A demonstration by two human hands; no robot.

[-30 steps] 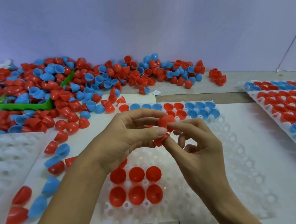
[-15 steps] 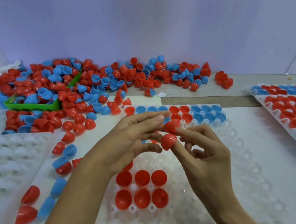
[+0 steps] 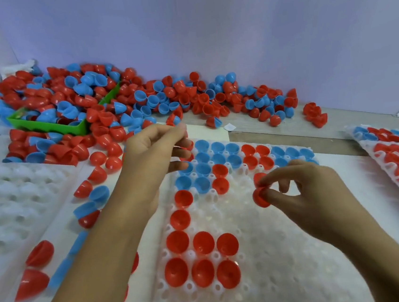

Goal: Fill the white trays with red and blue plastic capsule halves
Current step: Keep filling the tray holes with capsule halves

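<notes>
The right hand (image 3: 306, 196) pinches a red half (image 3: 260, 197) in its fingers (image 3: 269, 180), just above the middle white tray (image 3: 266, 254). The left hand (image 3: 154, 155) is curled over the tray's far corner; I cannot tell if it holds anything. This looks like the placing step. Next, the red half needs an empty hole, cup side up.

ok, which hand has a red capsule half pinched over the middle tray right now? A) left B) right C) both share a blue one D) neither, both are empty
B: the right hand pinches a red capsule half between thumb and fingertips above the middle tray, away from the left hand, whose curled fingers sit over the tray's far left corner.
</notes>
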